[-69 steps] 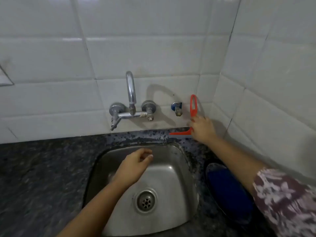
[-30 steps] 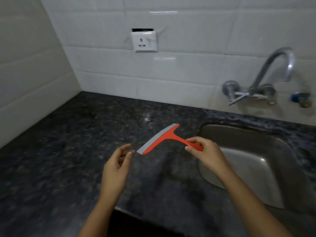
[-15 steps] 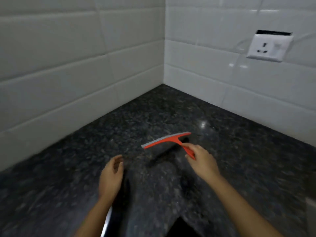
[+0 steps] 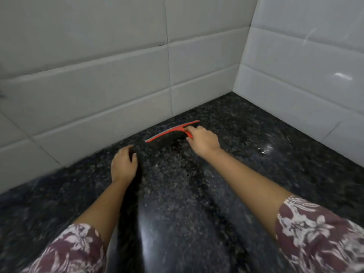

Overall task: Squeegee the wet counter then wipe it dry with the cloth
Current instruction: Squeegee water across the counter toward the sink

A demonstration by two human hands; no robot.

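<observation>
On my feed the right hand (image 4: 203, 143) is clamped round the handle of the red squeegee (image 4: 169, 132), fingers curled over it so that most of the handle is hidden. The squeegee's long blade, red with a pale grey edge, lies far out on the dark speckled worktop (image 4: 256, 180), running roughly along the foot of the white tiled wall (image 4: 98, 85) on the left and not far from the corner where the two walls meet. The blade looks to be down on the stone, though the picture is soft there and I cannot be sure it touches.

The left hand (image 4: 123, 167) is nearer to me and to the left of the squeegee, apart from it. It is palm down with its fingers loosely bent, and it holds nothing. I cannot tell whether it rests on the worktop or hangs just above it.

A bright wet glint (image 4: 266, 150) shows on the stone to the right of the right hand. Both forearms come in from patterned maroon sleeves (image 4: 315, 229) at the bottom edge.
</observation>
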